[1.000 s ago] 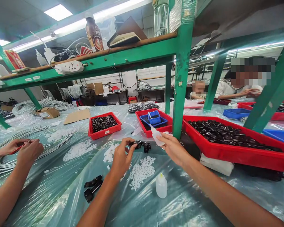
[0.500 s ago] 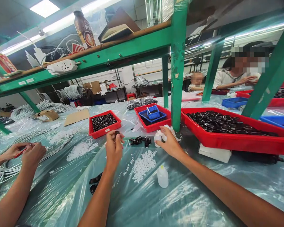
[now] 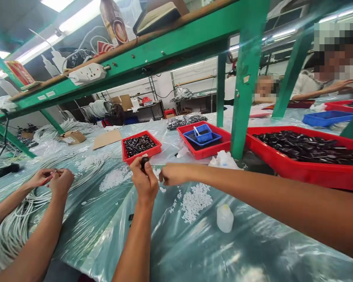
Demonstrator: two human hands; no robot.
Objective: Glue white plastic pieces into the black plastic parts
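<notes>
My left hand (image 3: 144,182) is closed around a small black part (image 3: 144,161), in front of the small red tray (image 3: 141,145) of black parts. Close to its right, my right hand (image 3: 171,174) has its fingers bent down and pressed together; what they hold, if anything, is hidden. A pile of small white pieces (image 3: 196,200) lies on the plastic-covered table below my right forearm. Nearer to me stands a white bottle (image 3: 225,218) with a yellowish top. Crumpled white material (image 3: 224,159) lies behind my right forearm.
At the left, a co-worker's hands (image 3: 57,181) work beside coiled white cables (image 3: 20,219). A red tray holding blue trays (image 3: 202,152) stands behind my hands, a large red tray (image 3: 312,169) at the right. A green post (image 3: 242,94) rises between them.
My right hand has moved left from the crumpled white material to beside my left hand, and its fingers have closed. The view has shifted, so the table things sit further right.
</notes>
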